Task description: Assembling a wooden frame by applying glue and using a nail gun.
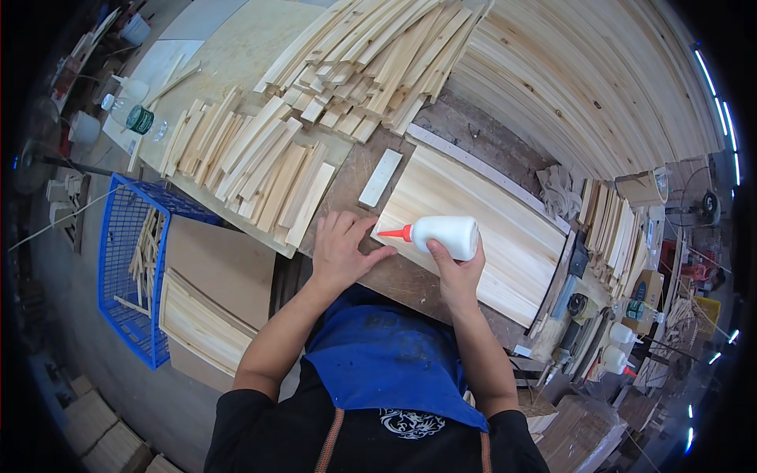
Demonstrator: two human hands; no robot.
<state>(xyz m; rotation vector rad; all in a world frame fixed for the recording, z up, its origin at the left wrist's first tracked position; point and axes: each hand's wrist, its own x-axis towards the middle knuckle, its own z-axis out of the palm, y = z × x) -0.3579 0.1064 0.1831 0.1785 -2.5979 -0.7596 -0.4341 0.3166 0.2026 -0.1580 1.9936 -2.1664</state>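
Much of the room is lost to me: the rim falls off into black, and the stacked boxes at the near right are dim and partly cut off. The fingers of the right hand are mostly hidden behind the white squeeze bottle — only the thumb shows plainly, pressed along its near side. That hand is closed round the bottle, which lies tipped on its side above the left part of a pale wooden panel. Its red nozzle points left, toward the gap between the left thumb and fingers; whether the tip meets the wood, I can't tell.

The left hand is loosely open, thumb spread from the bent fingers, holding nothing that I can see. It sits at the panel's left corner — touching or merely beside it, I can't make out. Just beyond lies a short whitish block, and farther off, a heap of wooden strips. To the left, a blue plastic crate holds thin offcuts, half obscured by its lattice.
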